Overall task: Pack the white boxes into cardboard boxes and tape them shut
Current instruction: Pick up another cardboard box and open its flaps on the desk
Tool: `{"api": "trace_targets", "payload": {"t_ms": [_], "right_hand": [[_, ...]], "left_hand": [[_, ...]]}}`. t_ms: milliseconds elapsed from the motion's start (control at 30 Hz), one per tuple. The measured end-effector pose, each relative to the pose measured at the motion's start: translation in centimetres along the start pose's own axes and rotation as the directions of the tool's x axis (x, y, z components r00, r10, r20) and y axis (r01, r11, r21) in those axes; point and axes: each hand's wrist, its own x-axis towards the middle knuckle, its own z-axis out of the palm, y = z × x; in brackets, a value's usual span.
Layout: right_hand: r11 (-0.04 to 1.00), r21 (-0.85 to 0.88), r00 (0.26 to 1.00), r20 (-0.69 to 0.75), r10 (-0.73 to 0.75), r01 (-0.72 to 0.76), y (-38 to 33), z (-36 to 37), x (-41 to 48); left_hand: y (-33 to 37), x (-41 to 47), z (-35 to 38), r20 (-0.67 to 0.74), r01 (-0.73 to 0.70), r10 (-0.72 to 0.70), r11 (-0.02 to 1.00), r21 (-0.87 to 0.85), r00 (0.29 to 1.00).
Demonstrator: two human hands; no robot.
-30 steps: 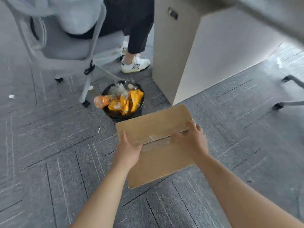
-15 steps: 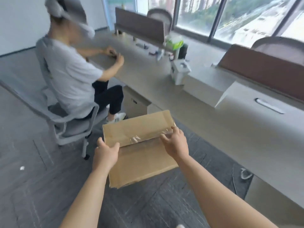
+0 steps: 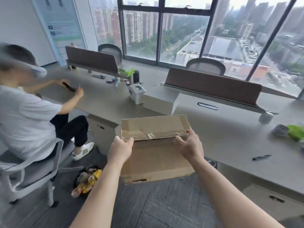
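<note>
Moved toward grey table [image 3: 230,134]: flat brown cardboard box [image 3: 156,160] | left hand [image 3: 120,149], right hand [image 3: 190,146] pinch its sides | risk: wrinkled clear tape [image 3: 148,133] peels.

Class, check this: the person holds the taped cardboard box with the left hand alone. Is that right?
Not quite. The head view shows both hands on the taped cardboard box: the left hand grips its left side, the right hand its right.

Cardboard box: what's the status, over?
Left hand and right hand both grip the cardboard box, held off the floor. Clear tape across its top. Desk close ahead.
</note>
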Motion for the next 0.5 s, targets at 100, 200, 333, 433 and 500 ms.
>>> {"api": "trace_targets", "payload": {"t_ms": [100,200,333,433,500], "right_hand": [[0.998,0.037,0.997,-0.059,0.044,-0.042,2.6,-3.1,1.4],[0.992,0.082,0.988,-0.117,0.101,-0.092,5.8,-5.9,4.2],[0.98,0.13,0.974,-0.151,0.169,-0.15,10.6,-8.9,8.9],[0.97,0.158,0.965,-0.156,0.209,-0.185,13.8,-11.0,12.7],[0.968,0.155,0.962,-0.163,0.221,-0.196,15.6,-12.6,15.7]], "left_hand": [[3.5,0.4,3.4,0.047,-0.049,0.048,0.998,0.028,0.998],[7.1,1.4,7.8,0.097,-0.109,0.103,0.993,0.053,0.99],[12.3,2.7,14.1,0.128,-0.173,0.159,0.979,0.109,0.979],[16.5,4.0,18.6,0.144,-0.186,0.168,0.976,0.117,0.975],[19.4,5.2,21.5,0.151,-0.199,0.182,0.974,0.108,0.972]]}}
